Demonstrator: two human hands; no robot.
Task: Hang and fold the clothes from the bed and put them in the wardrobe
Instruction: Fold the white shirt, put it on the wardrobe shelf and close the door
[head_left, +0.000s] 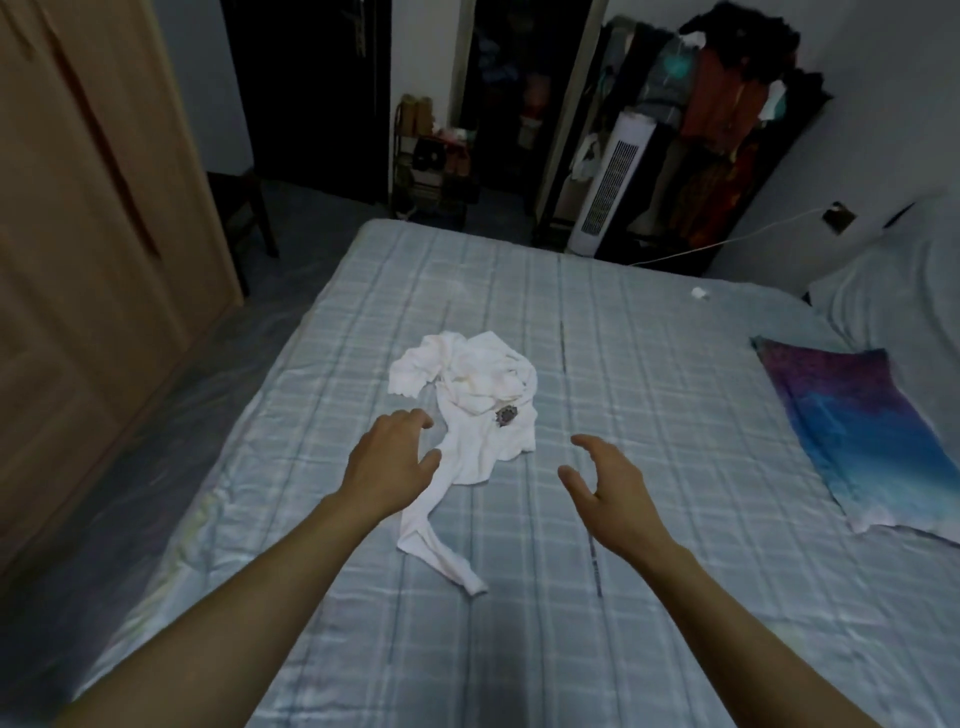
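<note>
A crumpled white garment (470, 395) with a small dark print lies in a heap on the pale blue checked bed (649, 395), one sleeve trailing toward me. My left hand (392, 460) hovers just left of the garment with fingers loosely spread, holding nothing. My right hand (605, 486) is stretched out to the right of the garment, fingers relaxed and apart, clear of the cloth. The wooden wardrobe (88, 249) stands along the left with its door closed.
A purple-and-blue pillow (862, 436) lies at the bed's right side, with a pale pillow (904, 296) behind it. Beyond the bed stand a white tower fan (610, 197), a dark rack of hanging clothes (727, 119), a small shelf (431, 156) and a dark chair (241, 208).
</note>
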